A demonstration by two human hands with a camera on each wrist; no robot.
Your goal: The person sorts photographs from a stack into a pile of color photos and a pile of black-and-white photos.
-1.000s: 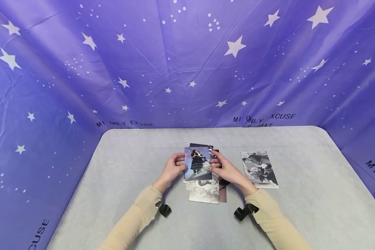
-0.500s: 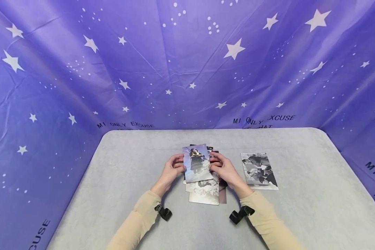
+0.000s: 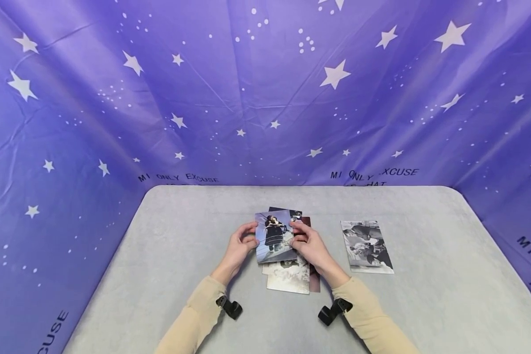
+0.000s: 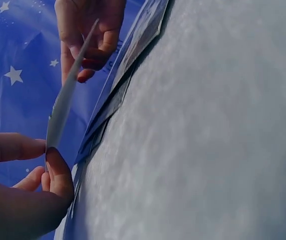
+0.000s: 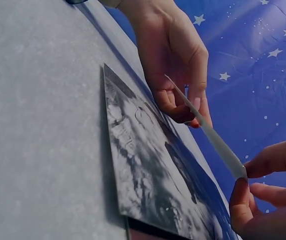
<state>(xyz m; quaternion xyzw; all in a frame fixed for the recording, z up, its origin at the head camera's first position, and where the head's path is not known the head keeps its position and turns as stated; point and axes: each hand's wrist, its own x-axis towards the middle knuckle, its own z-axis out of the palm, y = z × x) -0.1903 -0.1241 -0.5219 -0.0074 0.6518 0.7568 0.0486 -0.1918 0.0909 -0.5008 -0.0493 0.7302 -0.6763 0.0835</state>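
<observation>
Left grip [image 3: 239, 244], right grip [image 3: 310, 247], photo [image 3: 274, 241] shifted left

Blue-toned photo [image 3: 275, 237], aloft, above overlapping photos [image 3: 289, 281]

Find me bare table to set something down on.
Free: table left of the left hand and right of the lone photo. Crowded: the middle, where that hand and the right hand hold the colour photo above the pile.

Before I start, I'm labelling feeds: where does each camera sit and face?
Head-worn: faces forward and down at the held photo; left hand, right hand, sleeves show.
On left wrist: faces that hand's grip; both hands show.
On right wrist: faces that hand's grip; both hands show.
Both wrist views share the photo and backdrop.
</observation>
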